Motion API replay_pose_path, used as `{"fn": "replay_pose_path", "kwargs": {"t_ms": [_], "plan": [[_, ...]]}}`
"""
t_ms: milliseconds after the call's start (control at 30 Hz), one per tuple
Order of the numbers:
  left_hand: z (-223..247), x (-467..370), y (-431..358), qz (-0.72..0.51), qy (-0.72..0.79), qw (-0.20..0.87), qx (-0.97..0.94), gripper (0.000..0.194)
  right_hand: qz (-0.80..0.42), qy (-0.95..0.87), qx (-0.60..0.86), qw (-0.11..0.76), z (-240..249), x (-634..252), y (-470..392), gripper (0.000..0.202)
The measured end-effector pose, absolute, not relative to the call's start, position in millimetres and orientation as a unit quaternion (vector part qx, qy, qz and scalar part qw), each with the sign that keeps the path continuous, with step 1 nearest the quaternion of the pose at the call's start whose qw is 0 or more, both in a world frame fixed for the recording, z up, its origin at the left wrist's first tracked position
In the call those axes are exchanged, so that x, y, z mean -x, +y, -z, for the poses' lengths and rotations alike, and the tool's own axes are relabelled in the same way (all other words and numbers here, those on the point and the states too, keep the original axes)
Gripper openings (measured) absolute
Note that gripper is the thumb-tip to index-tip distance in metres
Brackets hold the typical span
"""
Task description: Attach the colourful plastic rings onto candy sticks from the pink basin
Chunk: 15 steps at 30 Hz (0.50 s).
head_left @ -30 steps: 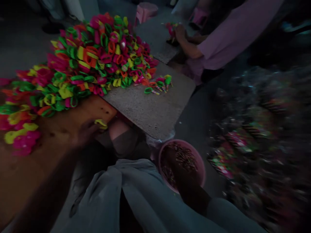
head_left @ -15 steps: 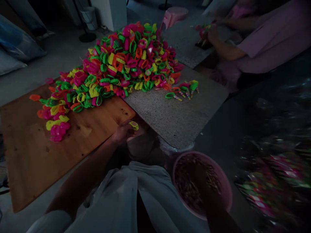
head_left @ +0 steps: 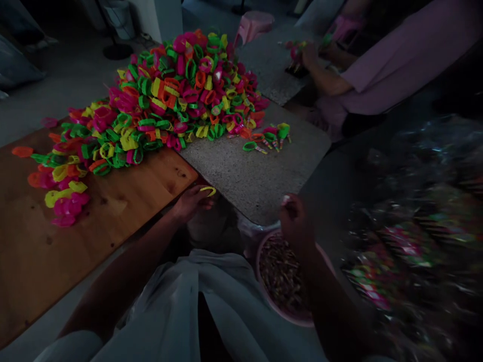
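Note:
My left hand (head_left: pixel 191 203) is closed on a yellow plastic toy watch (head_left: pixel 208 191), its curved strap showing past the fingers near the wooden board's corner. My right hand (head_left: pixel 296 216) is raised above the far rim of a pink basin (head_left: pixel 260 274), fingers pinched on a small whitish piece (head_left: pixel 287 199), too blurred to name surely. Inside the basin lie many small wrapped sticks (head_left: pixel 281 266). A big heap of pink, green, yellow and orange toy watches (head_left: pixel 181 95) spreads over both tabletops. A few watches with striped sticks attached (head_left: pixel 269 138) lie on the grey table.
The wooden board (head_left: pixel 143 196) meets the speckled grey table (head_left: pixel 241 171) before me. Clear plastic bags of colourful items (head_left: pixel 403 241) fill the right side. A person in a pink shirt (head_left: pixel 400 60) works at the far right. A pink stool (head_left: pixel 256 25) stands behind the heap.
My right hand has come up out of the basin with a small whitish piece. The yellow toy watch has turned in my left hand, now showing its edge. The view has shifted slightly right.

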State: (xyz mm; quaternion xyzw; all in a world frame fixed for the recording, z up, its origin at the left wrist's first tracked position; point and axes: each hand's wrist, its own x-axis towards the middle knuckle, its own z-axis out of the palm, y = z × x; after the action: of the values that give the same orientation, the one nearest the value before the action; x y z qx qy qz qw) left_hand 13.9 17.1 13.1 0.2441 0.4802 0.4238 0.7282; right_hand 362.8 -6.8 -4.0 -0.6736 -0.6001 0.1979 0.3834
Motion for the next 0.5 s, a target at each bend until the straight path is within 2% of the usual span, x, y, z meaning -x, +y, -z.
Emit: {"fn": "replay_pose_path", "kwargs": {"t_ms": [133,333,433,500], "plan": [[-8.5,-24.5,15.2,-0.413,0.533,0.666,-0.321,0.032,-0.298,-0.629,0.611,0.376,-10.7,-305.3,7.8,0.035],[-7.7,-42.1,11.7,-0.402,0.642,0.46,-0.463,0.013,-0.452,-0.636,0.497,0.38,-18.2,-239.0,7.5,0.027],[-9.0,-47.0,7.7,-0.404,0.638,0.403,-0.517,0.01,-0.481,-0.629,0.472,0.388,-14.4,-219.2,11.5,0.027],[-10.6,-46.5,3.9,-0.407,0.609,0.414,-0.54,0.01,-0.463,-0.63,0.473,0.406,-10.7,-213.3,15.7,0.025]]}}
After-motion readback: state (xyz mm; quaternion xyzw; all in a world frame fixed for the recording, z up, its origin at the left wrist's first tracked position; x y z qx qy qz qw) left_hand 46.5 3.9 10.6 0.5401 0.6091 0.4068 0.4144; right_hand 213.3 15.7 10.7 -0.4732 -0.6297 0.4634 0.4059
